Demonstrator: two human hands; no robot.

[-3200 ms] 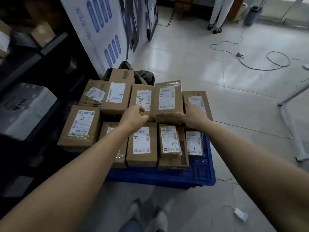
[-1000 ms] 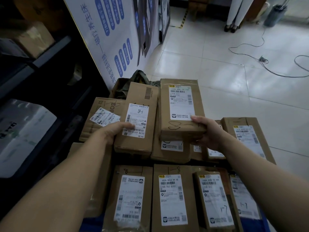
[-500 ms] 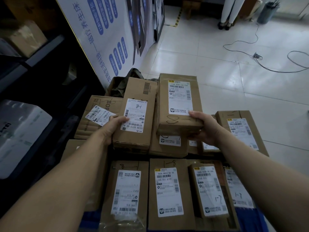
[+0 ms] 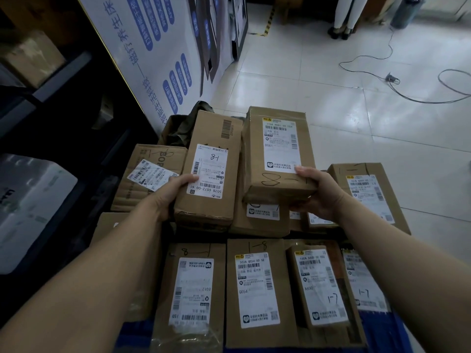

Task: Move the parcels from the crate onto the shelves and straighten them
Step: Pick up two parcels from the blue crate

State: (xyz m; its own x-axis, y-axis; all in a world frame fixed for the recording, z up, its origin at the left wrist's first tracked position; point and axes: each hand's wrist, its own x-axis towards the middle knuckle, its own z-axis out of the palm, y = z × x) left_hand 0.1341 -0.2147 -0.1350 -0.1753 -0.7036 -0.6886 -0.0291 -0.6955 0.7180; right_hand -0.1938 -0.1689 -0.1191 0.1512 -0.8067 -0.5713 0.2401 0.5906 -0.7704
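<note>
We see only blue corners of the crate beneath the parcels, its front cut by the frame's bottom edge. The shelves at left sink into shadow, contents unreadable. A bystander's legs are cropped at the top edge.

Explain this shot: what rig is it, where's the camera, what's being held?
No robot here: a person works bare-handed, and one wide-angle camera on their head looks forward and down. The left hand grips a long brown cardboard parcel with a white label marked 8-1. The right hand holds a wider brown cardboard parcel with a handwritten 8 on it. Both are raised above more labelled cardboard parcels stacked in a blue plastic crate. Dark shelves stand to the left, and a cable lies on the pale tiled floor.
</note>
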